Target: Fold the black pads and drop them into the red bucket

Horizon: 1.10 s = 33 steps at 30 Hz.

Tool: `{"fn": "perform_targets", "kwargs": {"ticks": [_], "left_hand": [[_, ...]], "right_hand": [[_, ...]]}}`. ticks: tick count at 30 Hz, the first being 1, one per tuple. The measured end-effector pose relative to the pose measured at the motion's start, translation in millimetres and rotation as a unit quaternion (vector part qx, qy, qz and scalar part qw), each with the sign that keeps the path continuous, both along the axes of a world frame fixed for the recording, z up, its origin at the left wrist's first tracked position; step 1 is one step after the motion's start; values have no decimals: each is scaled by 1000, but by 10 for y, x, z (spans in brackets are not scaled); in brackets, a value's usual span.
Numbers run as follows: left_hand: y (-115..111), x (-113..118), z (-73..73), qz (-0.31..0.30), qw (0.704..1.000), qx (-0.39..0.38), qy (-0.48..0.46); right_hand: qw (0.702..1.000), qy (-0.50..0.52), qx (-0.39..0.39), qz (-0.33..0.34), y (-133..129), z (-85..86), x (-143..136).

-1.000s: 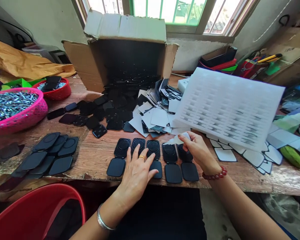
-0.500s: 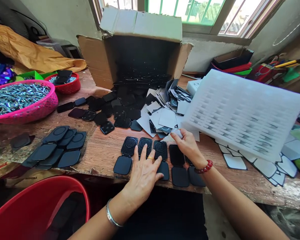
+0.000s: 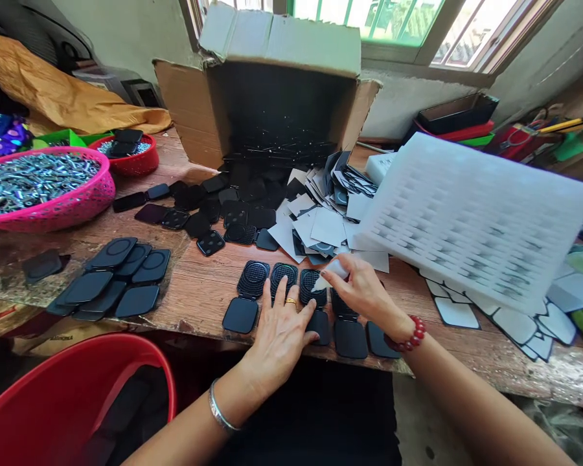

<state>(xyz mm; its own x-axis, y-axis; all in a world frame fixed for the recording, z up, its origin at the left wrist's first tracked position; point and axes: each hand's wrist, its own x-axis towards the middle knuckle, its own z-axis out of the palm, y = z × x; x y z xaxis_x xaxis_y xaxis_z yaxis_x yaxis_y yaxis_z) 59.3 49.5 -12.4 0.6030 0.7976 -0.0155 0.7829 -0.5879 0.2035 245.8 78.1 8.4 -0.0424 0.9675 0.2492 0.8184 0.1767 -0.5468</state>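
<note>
Fingers (image 3: pixel 278 301) of the left hand (image 3: pixel 278 340) are spread apart, palm down over a row of opened black cases (image 3: pixel 240 315); the fingertips rest at the second and third cases, partly covering them. Right hand (image 3: pixel 369 294): thumb and fingers closed around a small white bottle (image 3: pixel 337 268), held tilted, nozzle pointing down and left at the gridded upper half of the third case. Whether the nozzle touches the grid cannot be told.

Row layout: gridded halves lie on the far side, smooth panels nearer the table edge. The right hand hides part of the fourth and fifth cases.

Surroundings: stacked black cases (image 3: pixel 138 301) on the table (image 3: pixel 194 272), left of the row. Beyond the row, an open cardboard box (image 3: pixel 187 110) with loose black pieces (image 3: pixel 211 243) spilling before it; beside these, a heap of paper cards (image 3: pixel 329 226). At right, a white slotted sheet (image 3: pixel 490 213). At far left, a pink basket (image 3: pixel 72 210) of small metal parts (image 3: pixel 34 180). Below the table, a red tub (image 3: pixel 170 372).
</note>
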Motion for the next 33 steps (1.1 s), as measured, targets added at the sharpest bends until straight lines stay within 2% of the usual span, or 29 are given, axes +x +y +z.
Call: {"fn": "perform_targets", "kwargs": {"ticks": [5, 10, 16, 19, 21, 23, 27, 33], "left_hand": [[-7, -1, 19, 2, 1000, -4, -2], [-24, -16, 5, 7, 1000, 6, -17], [-42, -20, -36, 2, 999, 17, -34], [-35, -96, -50, 8, 998, 26, -50], [-20, -196, -46, 33, 997, 37, -58], [-4, -314, -31, 66, 996, 40, -53], [-5, -466, -1, 89, 996, 21, -22], [-51, -452, -39, 90, 996, 26, -12]], "right_hand": [[1000, 0, 24, -18, 188, -85, -157], [998, -11, 31, -48, 307, -87, -31], [996, -9, 6, -87, 160, -58, 274], [989, 81, -50, -113, 79, -69, 325], [976, 164, -75, -119, 59, -83, 279], [969, 207, -75, -112, 73, -94, 175], [980, 169, -30, -101, 186, -109, -94], [988, 116, -3, -101, 383, -209, -340]]}}
